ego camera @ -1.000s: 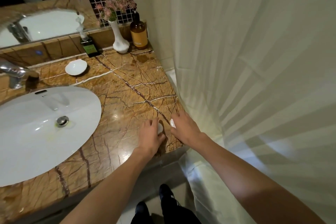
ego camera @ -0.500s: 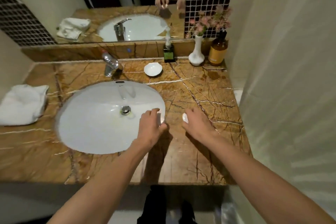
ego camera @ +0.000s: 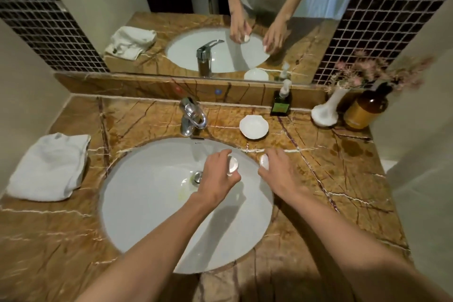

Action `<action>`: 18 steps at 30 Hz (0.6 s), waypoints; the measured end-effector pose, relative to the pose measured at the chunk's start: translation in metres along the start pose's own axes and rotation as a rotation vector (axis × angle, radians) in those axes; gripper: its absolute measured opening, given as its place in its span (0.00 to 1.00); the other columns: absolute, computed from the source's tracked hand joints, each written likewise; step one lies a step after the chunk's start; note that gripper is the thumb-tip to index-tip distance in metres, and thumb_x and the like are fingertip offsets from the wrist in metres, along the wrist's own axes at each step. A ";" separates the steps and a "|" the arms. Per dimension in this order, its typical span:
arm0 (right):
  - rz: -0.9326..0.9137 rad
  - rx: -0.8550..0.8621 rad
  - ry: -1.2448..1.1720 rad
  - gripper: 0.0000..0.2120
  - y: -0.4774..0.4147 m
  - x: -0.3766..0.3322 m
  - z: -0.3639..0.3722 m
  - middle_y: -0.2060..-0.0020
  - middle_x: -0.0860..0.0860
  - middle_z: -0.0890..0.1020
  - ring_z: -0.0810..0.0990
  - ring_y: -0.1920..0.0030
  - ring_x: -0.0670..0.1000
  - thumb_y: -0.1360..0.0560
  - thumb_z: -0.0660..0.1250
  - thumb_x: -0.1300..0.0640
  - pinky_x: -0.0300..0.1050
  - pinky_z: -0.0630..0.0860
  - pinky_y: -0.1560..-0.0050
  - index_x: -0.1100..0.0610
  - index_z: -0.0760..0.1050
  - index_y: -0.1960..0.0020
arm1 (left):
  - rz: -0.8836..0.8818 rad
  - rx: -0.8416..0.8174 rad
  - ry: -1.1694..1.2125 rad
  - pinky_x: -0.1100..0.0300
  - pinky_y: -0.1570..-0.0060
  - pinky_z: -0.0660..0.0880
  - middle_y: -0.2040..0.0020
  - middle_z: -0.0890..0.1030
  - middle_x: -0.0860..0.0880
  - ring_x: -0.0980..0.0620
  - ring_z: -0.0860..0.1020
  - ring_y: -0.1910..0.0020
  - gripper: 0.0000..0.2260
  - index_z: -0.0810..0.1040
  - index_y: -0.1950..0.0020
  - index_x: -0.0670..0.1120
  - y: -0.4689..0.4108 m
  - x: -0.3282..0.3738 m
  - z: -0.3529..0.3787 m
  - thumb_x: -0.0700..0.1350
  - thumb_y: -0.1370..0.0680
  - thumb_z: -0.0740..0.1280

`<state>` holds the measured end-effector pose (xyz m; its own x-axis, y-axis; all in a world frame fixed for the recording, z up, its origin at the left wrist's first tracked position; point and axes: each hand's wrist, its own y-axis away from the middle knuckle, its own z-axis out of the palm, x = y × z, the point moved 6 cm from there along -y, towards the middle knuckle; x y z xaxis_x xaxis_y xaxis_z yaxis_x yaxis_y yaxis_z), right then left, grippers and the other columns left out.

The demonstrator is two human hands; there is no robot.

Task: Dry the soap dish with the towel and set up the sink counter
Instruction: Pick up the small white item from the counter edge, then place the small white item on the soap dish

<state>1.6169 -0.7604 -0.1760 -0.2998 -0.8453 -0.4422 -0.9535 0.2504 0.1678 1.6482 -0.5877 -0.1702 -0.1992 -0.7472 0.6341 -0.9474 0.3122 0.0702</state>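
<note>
A white scalloped soap dish [ego camera: 253,127] sits on the brown marble counter [ego camera: 326,174] behind the sink [ego camera: 152,203], right of the tap [ego camera: 191,116]. A folded white towel [ego camera: 49,167] lies on the counter at far left. My left hand [ego camera: 218,179] hovers over the right part of the basin, fingers closed on a small white round soap [ego camera: 232,165]. My right hand [ego camera: 279,174] is over the sink's right rim, holding another small white soap [ego camera: 264,162]. Both hands are just in front of the dish, not touching it.
Along the back edge at right stand a green pump bottle [ego camera: 281,103], a white vase [ego camera: 327,111] with pink flowers and an amber bottle [ego camera: 365,110]. A mirror [ego camera: 220,32] rises behind. A pale shower curtain [ego camera: 421,130] hangs at the right end.
The view has swung left from the counter's right end to the sink. Both hands, each with its small soap, have moved left and forward, toward the soap dish.
</note>
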 end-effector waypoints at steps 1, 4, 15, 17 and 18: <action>0.001 0.004 -0.001 0.20 -0.012 -0.003 -0.001 0.40 0.57 0.73 0.72 0.41 0.57 0.26 0.67 0.55 0.50 0.70 0.43 0.58 0.69 0.36 | -0.002 -0.002 0.004 0.55 0.39 0.66 0.37 0.75 0.44 0.44 0.71 0.38 0.27 0.68 0.31 0.44 -0.007 -0.003 0.000 0.46 0.29 0.70; -0.018 0.043 -0.018 0.21 -0.053 -0.013 -0.007 0.39 0.57 0.73 0.71 0.39 0.57 0.25 0.67 0.57 0.51 0.71 0.41 0.58 0.68 0.34 | 0.006 0.004 0.024 0.60 0.44 0.63 0.40 0.76 0.43 0.44 0.71 0.40 0.27 0.69 0.32 0.44 -0.026 -0.010 0.002 0.46 0.30 0.70; -0.204 -0.062 0.163 0.21 -0.129 -0.025 0.007 0.40 0.59 0.74 0.71 0.40 0.59 0.26 0.66 0.56 0.53 0.71 0.40 0.59 0.70 0.35 | 0.016 -0.022 0.048 0.58 0.40 0.64 0.36 0.75 0.44 0.45 0.70 0.37 0.29 0.68 0.30 0.45 -0.070 -0.018 0.016 0.45 0.31 0.69; -0.220 -0.063 0.187 0.21 -0.135 -0.027 0.008 0.40 0.58 0.74 0.71 0.40 0.59 0.26 0.67 0.56 0.53 0.71 0.40 0.59 0.71 0.35 | 0.024 -0.004 0.060 0.61 0.42 0.61 0.35 0.74 0.45 0.47 0.68 0.37 0.28 0.67 0.31 0.46 -0.077 -0.017 0.016 0.45 0.30 0.69; -0.227 -0.061 0.191 0.21 -0.137 -0.027 0.008 0.40 0.58 0.74 0.72 0.40 0.59 0.26 0.67 0.55 0.53 0.71 0.41 0.59 0.71 0.35 | 0.027 0.001 0.067 0.61 0.42 0.61 0.35 0.74 0.46 0.47 0.68 0.37 0.28 0.67 0.31 0.47 -0.079 -0.016 0.016 0.45 0.30 0.68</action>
<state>1.7555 -0.7683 -0.1939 -0.0619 -0.9513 -0.3018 -0.9902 0.0206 0.1383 1.7224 -0.6099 -0.1983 -0.2073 -0.6977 0.6857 -0.9423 0.3309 0.0517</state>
